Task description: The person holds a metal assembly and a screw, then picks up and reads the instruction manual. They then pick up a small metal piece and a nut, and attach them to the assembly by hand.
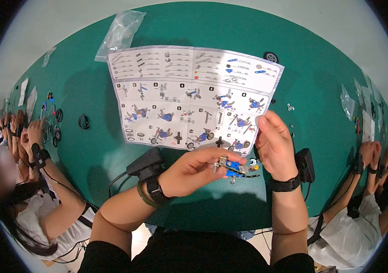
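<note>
My left hand (196, 169) is closed on a small partly built model (236, 168) of blue, grey and black pieces, with a yellow spot at its right end. Thumb and fingers pinch the model's left end. Behind it stands a printed instruction sheet (176, 98) with numbered assembly pictures of a motorcycle. My right hand (276, 145) grips the sheet's lower right edge; its fingers partly cover the border. Black straps with dark boxes sit at both my wrists.
A clear plastic bag (120, 34) lies behind the sheet's upper left. A black wheel (271, 57) is past its upper right corner. To the left rests a black tyre (83, 122); small metal pieces (290, 107) lie on the right. Other people's hands (34, 132) work along both sides.
</note>
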Action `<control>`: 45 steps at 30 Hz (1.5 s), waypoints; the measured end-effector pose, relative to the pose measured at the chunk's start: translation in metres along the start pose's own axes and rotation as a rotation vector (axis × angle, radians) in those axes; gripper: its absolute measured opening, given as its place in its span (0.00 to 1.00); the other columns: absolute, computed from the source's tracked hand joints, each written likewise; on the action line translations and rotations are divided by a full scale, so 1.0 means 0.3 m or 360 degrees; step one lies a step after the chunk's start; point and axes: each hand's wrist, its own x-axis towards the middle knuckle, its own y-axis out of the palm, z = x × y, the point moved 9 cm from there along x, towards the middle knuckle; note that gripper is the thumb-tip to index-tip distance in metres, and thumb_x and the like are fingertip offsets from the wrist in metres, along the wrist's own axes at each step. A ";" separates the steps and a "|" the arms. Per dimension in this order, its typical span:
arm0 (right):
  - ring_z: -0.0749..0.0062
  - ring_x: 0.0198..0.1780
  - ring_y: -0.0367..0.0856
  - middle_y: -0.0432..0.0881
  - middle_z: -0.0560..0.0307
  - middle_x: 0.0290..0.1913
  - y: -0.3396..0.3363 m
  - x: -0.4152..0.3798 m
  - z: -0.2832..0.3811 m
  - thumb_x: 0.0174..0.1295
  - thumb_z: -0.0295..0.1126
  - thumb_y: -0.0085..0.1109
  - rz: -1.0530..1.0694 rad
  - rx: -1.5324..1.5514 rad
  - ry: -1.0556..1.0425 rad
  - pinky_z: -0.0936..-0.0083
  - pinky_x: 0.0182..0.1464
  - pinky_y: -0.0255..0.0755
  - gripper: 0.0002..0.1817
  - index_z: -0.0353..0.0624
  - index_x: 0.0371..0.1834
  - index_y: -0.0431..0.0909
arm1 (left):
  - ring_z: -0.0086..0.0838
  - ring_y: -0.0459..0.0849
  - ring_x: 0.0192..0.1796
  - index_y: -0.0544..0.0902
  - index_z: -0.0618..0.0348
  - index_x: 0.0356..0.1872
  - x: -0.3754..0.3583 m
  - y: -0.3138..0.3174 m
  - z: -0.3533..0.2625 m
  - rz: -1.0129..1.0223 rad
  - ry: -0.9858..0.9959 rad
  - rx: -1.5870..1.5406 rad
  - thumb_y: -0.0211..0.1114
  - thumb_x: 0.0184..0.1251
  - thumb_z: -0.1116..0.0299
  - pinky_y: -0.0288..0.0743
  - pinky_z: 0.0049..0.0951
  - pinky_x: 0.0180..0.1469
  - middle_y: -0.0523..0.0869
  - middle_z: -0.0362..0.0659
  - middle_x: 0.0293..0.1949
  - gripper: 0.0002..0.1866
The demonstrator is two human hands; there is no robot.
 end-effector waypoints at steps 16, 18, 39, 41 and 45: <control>0.81 0.45 0.80 0.83 0.58 0.49 -0.005 -0.002 -0.005 0.71 0.32 0.52 -0.0055 -0.0057 0.0036 0.80 0.47 0.74 0.16 0.37 0.59 0.75 | 0.15 0.62 0.31 0.79 0.56 0.59 -0.015 0.008 0.016 -0.0030 -0.0081 0.0340 0.60 0.71 0.67 0.58 0.17 0.38 0.78 0.33 0.37 0.18; 0.81 0.45 0.80 0.83 0.58 0.49 0.000 -0.002 -0.003 0.71 0.32 0.52 -0.0029 -0.0064 0.0031 0.81 0.47 0.74 0.16 0.37 0.59 0.75 | 0.15 0.62 0.31 0.79 0.56 0.59 -0.016 0.008 0.015 -0.0032 -0.0084 0.0334 0.60 0.71 0.66 0.58 0.17 0.38 0.78 0.33 0.37 0.18; 0.71 0.53 0.80 0.82 0.51 0.53 -0.001 0.001 -0.005 0.72 0.29 0.49 -0.0033 -0.0002 -0.0029 0.71 0.57 0.73 0.14 0.33 0.56 0.74 | 0.14 0.71 0.35 0.75 0.58 0.60 -0.018 0.022 0.018 0.0054 -0.0024 0.0341 0.59 0.71 0.71 0.67 0.19 0.40 0.77 0.35 0.39 0.17; 0.70 0.53 0.81 0.82 0.51 0.53 -0.007 0.000 -0.003 0.72 0.30 0.49 -0.0023 -0.0022 -0.0040 0.71 0.57 0.73 0.15 0.34 0.56 0.74 | 0.14 0.72 0.36 0.75 0.58 0.60 -0.015 0.026 0.016 0.0061 -0.0030 0.0368 0.59 0.71 0.71 0.67 0.19 0.40 0.77 0.35 0.40 0.17; 0.70 0.54 0.80 0.81 0.50 0.54 -0.008 0.000 -0.004 0.72 0.31 0.49 -0.0018 -0.0043 -0.0034 0.71 0.57 0.73 0.15 0.34 0.57 0.74 | 0.15 0.72 0.36 0.75 0.57 0.60 -0.015 0.026 0.019 0.0077 -0.0021 0.0390 0.59 0.71 0.71 0.67 0.19 0.40 0.78 0.37 0.41 0.18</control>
